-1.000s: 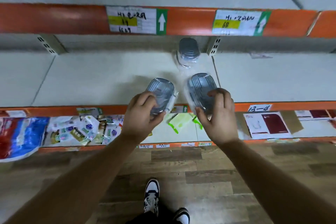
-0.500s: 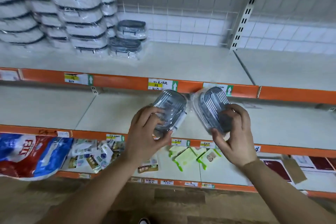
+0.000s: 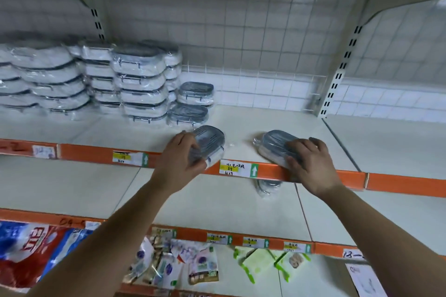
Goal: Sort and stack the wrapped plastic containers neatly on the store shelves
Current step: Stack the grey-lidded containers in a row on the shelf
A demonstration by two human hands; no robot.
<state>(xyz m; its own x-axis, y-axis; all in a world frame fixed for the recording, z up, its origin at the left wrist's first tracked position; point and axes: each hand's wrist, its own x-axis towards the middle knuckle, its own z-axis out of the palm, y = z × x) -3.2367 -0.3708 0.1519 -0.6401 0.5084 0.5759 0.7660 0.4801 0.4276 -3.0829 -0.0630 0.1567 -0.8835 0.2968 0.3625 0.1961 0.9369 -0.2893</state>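
Observation:
My left hand (image 3: 179,159) grips a small wrapped grey-lidded container (image 3: 208,143) at the front edge of the upper shelf (image 3: 301,137). My right hand (image 3: 311,164) holds a second such container (image 3: 275,143) resting on the same shelf edge. Just behind the left one stands a short stack of two matching small containers (image 3: 194,101). Tall stacks of larger white wrapped containers (image 3: 142,82) fill the shelf's left side. Another small wrapped container (image 3: 266,187) lies on the middle shelf below, partly hidden by the orange rail.
Orange shelf rails (image 3: 398,184) carry price labels (image 3: 235,168). A wire grid back panel (image 3: 253,60) and slotted upright (image 3: 337,75) stand behind. The bottom shelf holds a red-blue bag (image 3: 31,255), small packets (image 3: 183,265) and green items (image 3: 260,263).
Both hands rose from the middle shelf to the upper shelf with their containers. The right container now rests on the shelf edge, and the view has tilted upward.

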